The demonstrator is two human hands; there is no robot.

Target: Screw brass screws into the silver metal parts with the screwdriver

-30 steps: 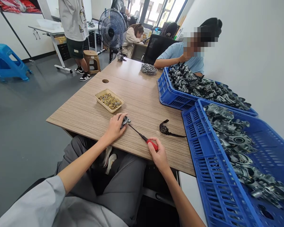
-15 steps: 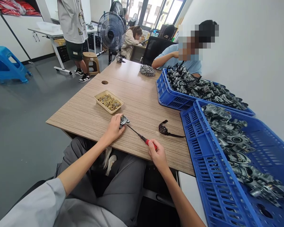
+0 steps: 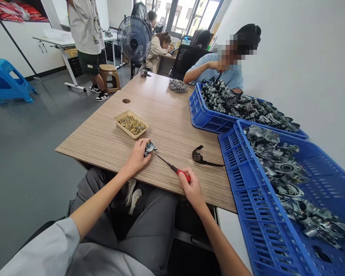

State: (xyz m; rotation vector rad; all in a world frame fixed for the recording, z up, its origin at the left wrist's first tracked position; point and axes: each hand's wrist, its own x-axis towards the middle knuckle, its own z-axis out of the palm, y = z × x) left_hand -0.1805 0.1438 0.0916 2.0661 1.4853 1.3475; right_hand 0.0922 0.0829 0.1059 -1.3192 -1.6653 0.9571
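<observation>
My left hand (image 3: pixel 138 156) is closed around a small grey metal casting (image 3: pixel 150 148) and keeps it on the table near the front edge. Part of the casting is hidden behind my fingers. In my right hand (image 3: pixel 192 188) is a screwdriver (image 3: pixel 172 167) with a red and black handle and a long dark shaft. Its tip points at the casting, a small gap away from it. Beyond my left hand stands a cream tray (image 3: pixel 120 125) of brass-coloured screws (image 3: pixel 133 125).
A black wristwatch (image 3: pixel 197 156) lies right of the screwdriver. Two blue crates (image 3: pixel 232 168) of metal castings (image 3: pixel 287 168) line the right side. Farther back are a heap of small metal parts (image 3: pixel 178 86), a fan (image 3: pixel 134 40) and a seated person (image 3: pixel 207 69) across the table.
The screwdriver tip has drawn back slightly from the casting toward the right. My left hand still holds the casting in nearly the same place. The camera view has shifted a little.
</observation>
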